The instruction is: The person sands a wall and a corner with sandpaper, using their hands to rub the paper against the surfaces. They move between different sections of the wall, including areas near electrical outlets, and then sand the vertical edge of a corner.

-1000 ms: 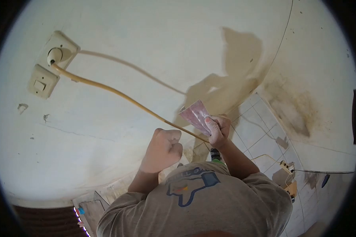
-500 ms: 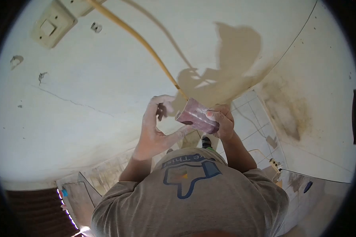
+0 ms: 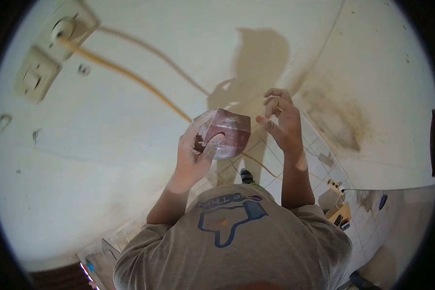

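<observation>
My left hand (image 3: 194, 150) grips a folded sheet of sandpaper (image 3: 233, 133), reddish-purple and streaked with white dust. The thumb presses on its near face, while the fingers go behind it and are partly hidden. To the right of the sheet, my right hand (image 3: 281, 118) is raised and apart from it. Its fingers are loosely bent and separated, with nothing between them. White powder coats both hands, most heavily the left.
A yellow cable (image 3: 130, 75) runs from a wall socket (image 3: 65, 30) behind the sandpaper to the floor. Beside the socket is a light switch (image 3: 32, 79). The white wall (image 3: 96, 193) has holes and stains. A power strip (image 3: 336, 186) lies on the tiled floor (image 3: 270, 157).
The sandpaper has passed from my right hand to my left. My right hand has let go and moved up and slightly right. The view has shifted, bringing the plugged socket into sight.
</observation>
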`<action>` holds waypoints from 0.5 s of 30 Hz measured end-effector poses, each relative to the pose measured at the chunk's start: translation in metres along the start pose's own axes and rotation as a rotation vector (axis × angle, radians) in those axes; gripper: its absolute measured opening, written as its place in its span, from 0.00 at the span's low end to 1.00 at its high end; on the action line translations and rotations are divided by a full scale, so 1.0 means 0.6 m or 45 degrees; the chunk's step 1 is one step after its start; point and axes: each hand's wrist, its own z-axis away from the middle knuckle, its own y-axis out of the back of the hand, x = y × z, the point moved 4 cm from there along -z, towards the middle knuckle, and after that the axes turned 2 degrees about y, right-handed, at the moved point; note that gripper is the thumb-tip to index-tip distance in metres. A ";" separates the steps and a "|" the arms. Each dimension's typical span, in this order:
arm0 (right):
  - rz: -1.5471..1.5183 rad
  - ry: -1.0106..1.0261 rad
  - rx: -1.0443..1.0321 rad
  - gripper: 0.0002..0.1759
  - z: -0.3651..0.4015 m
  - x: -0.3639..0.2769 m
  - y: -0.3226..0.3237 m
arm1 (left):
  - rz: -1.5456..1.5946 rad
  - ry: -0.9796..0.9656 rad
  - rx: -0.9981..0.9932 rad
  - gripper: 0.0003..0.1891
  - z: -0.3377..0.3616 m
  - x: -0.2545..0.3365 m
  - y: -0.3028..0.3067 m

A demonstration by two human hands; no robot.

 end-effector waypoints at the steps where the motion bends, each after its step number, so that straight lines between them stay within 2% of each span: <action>1: 0.108 0.035 -0.051 0.16 0.000 0.004 0.027 | -0.087 -0.002 -0.028 0.24 -0.017 0.001 -0.017; 3: 0.314 0.081 -0.160 0.13 0.008 0.016 0.072 | -0.189 -0.118 -0.068 0.24 -0.044 -0.003 -0.055; 6: 0.038 -0.142 -0.197 0.12 0.018 0.047 0.115 | -0.404 -0.217 -0.119 0.23 -0.072 -0.015 -0.099; 7: 0.114 -0.101 -0.250 0.12 0.017 0.064 0.127 | -0.489 -0.241 -0.139 0.22 -0.082 -0.020 -0.115; 8: 0.190 -0.061 -0.299 0.17 0.013 0.089 0.138 | -0.496 -0.214 -0.165 0.22 -0.091 -0.028 -0.130; 10: 0.272 -0.079 -0.328 0.35 0.011 0.114 0.148 | -0.511 -0.158 -0.219 0.22 -0.109 -0.044 -0.160; 12: 0.283 -0.188 -0.297 0.60 0.009 0.130 0.141 | -0.517 -0.063 -0.258 0.21 -0.128 -0.052 -0.186; 15: 0.190 -0.480 -0.361 0.79 -0.010 0.190 0.180 | -0.499 0.009 -0.284 0.21 -0.156 -0.070 -0.211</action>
